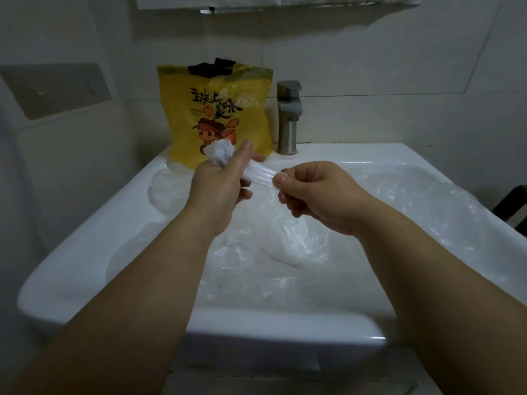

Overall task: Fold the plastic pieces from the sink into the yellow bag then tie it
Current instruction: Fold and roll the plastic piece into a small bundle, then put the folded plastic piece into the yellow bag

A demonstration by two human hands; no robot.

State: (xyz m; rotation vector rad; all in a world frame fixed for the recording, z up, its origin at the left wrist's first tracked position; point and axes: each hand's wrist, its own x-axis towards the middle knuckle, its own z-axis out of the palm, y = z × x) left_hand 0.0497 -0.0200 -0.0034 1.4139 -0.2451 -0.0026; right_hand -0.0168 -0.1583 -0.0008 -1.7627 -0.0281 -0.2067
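The sink (199, 332) holds loose clear plastic (285, 238), mostly middle and right. Above it, the right hand (316, 195) pinches one end of a stretched strip (259, 173) between thumb and forefinger. The left hand (219, 186) grips the bunched far end, forefinger straight. The strip runs left to right. The bag (216, 109) stands just beyond the left hand, the nearer one, with its mouth up, left of the tap (288, 118).

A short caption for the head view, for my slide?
Left hand and right hand stretch a plastic piece above the sink.
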